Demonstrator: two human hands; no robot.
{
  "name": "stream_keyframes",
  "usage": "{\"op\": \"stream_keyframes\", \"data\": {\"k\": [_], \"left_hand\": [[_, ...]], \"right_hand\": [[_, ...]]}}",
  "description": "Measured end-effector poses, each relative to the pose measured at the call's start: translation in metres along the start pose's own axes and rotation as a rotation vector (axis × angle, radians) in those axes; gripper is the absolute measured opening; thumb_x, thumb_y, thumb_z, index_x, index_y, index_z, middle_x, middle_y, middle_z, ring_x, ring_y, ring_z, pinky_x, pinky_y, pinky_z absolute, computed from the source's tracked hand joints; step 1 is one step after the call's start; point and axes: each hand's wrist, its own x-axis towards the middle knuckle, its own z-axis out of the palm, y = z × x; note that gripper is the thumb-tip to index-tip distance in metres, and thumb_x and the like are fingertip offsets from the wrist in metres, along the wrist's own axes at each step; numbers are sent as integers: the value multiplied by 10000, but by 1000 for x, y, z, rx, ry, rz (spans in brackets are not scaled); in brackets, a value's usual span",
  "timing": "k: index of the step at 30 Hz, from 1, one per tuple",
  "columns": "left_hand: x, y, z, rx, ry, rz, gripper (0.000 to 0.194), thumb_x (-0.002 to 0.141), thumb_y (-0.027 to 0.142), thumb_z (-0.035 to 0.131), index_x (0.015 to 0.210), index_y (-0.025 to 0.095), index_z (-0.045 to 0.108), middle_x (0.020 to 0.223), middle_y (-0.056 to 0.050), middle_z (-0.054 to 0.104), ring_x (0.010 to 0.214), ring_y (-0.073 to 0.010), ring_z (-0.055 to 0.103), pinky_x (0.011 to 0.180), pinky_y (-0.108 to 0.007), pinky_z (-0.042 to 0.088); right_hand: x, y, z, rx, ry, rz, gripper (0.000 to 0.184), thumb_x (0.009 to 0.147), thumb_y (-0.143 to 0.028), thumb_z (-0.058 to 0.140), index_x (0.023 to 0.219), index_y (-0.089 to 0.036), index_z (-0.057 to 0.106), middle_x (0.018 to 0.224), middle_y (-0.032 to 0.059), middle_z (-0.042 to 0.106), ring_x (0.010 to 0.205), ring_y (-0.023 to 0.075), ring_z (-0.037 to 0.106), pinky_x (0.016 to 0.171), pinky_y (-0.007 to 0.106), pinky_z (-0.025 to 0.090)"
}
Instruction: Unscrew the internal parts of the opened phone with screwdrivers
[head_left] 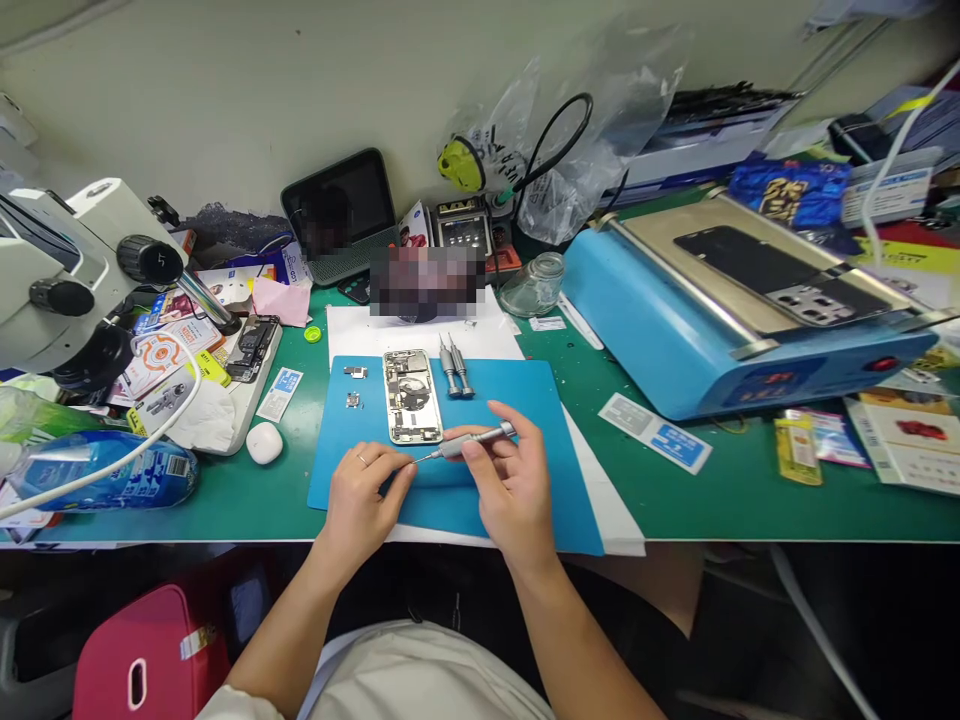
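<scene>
Driver (457, 446) in right hand (517, 490), tip at left hand (360, 492) fingers, over blue mat (525, 400).
Right hand closed around the driver handle, shaft pointing left; left hand's thumb and index brought narrow at the tip, can't tell if they pinch the shaft or a tiny part. Opened phone (413, 396) lies on the mat, innards up, just beyond the hands. Two spare drivers (454, 368) lie side by side right of it, tips away from the person; two small parts (355, 373) sit left of it, one nearer than the other. Mat overlaps white paper (352, 325) on the green table (585, 450). Blue machine (652, 330) at right carries a black phone back (757, 262); microscope (82, 270) at far left; glass jar (541, 282) near the machine.
</scene>
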Motion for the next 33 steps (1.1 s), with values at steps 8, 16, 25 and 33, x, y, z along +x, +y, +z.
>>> {"op": "stream_keyframes", "data": {"k": [8,16,25,33], "left_hand": [[0,-1,0,6,-6,5,167,1024,275,556,980,214,705,888,-43,701,820,-184,617,750,-341,485],[0,-2,0,1,-7,-6,144,1014,258,575,970,213,704,886,-39,700,820,-180,610,755,-337,474],[-1,-2,1,16,6,9,117,1001,244,597,969,214,705,870,-31,697,799,-171,607,744,-322,471],[0,-3,0,8,21,17,104,996,232,605,960,214,702,864,-29,697,797,-171,613,741,-315,465]], "right_hand": [[0,2,-1,-9,-11,11,431,960,-356,635,1352,-288,469,1026,63,761,849,180,754,777,363,664],[1,2,-1,0,-8,17,431,958,-362,641,1351,-292,477,1009,48,755,842,158,746,783,323,652],[0,3,-1,11,-27,42,430,965,-359,634,1358,-294,473,1012,43,752,824,141,738,789,309,645],[2,4,-1,26,-29,36,428,967,-350,635,1360,-292,477,1020,48,756,872,148,744,793,299,643]]}}
